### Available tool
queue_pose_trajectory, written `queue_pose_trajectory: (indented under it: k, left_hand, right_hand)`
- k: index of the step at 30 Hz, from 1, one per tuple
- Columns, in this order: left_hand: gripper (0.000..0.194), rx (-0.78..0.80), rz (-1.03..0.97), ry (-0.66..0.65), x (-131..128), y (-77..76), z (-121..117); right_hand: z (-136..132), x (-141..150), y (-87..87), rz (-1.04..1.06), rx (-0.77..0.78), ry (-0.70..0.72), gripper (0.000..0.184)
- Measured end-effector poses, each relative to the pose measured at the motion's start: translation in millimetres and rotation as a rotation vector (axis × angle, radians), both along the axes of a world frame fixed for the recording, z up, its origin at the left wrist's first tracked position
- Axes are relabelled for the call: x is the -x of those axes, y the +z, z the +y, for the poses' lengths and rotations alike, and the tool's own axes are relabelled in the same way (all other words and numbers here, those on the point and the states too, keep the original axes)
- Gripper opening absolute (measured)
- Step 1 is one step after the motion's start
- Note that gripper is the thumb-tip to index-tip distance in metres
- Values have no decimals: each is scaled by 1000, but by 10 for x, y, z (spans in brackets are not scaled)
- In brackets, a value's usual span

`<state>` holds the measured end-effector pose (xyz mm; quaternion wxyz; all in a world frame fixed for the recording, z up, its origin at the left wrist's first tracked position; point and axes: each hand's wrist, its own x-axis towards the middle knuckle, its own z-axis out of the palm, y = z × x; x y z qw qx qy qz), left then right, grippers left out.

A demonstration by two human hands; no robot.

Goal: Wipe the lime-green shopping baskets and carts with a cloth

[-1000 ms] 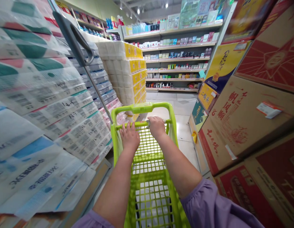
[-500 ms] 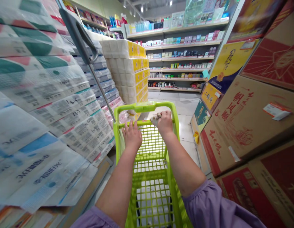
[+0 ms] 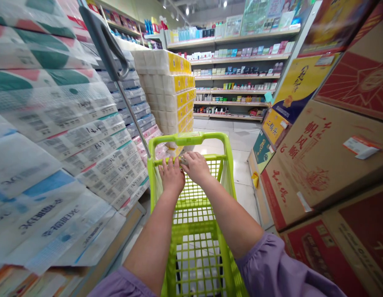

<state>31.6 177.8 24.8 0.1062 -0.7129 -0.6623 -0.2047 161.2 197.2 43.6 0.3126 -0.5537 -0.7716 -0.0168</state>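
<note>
A lime-green plastic shopping basket (image 3: 227,177) with lattice walls and a grey pull handle (image 3: 106,45) stands before me; inside I see only its grid floor. My left hand (image 3: 172,177) lies over the left part of the basket's inner crossbar (image 3: 214,157), fingers stretched and slightly apart. Right beside it, my right hand (image 3: 197,167) is curled at the middle of the same bar. A small bit of the crumpled, brown-and-white cloth (image 3: 184,161) peeks out at the right fingertips; most of it is hidden under that hand.
Wrapped paper packs (image 3: 55,95) are piled high on the left, with yellow-and-white tissue bundles (image 3: 166,86) farther on. Stacked cartons (image 3: 333,152) line the right side. Shelves of small boxes and bottles (image 3: 240,64) stand across the back, beyond a tiled floor (image 3: 237,144).
My right hand has slid left along the crossbar with the cloth, from the right end to beside my left hand. My left hand and the basket have stayed nearly in place.
</note>
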Motion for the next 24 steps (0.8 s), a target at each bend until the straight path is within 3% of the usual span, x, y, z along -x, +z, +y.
queue_pose_trajectory:
  k: [3,7,14,19,24]
  left_hand:
    - [57,5,-6,-2,18,-1,-2]
    - [56,22,-4,4,22,-1,1]
    - [58,14,11,-2,10,3,10]
    - [56,23,7,9,15,-2,17]
    - [58,13,17,-7,17,4,4]
  right_hand:
    - [37,-64,2,26,30,36,28]
    - [84,-205,20,104,94,-35,26]
    - [21,-30,-3,34,4,17,33]
    - [24,-60,-8,108,42,-273,27]
    - [10,-11,-6,24,-6,19,31]
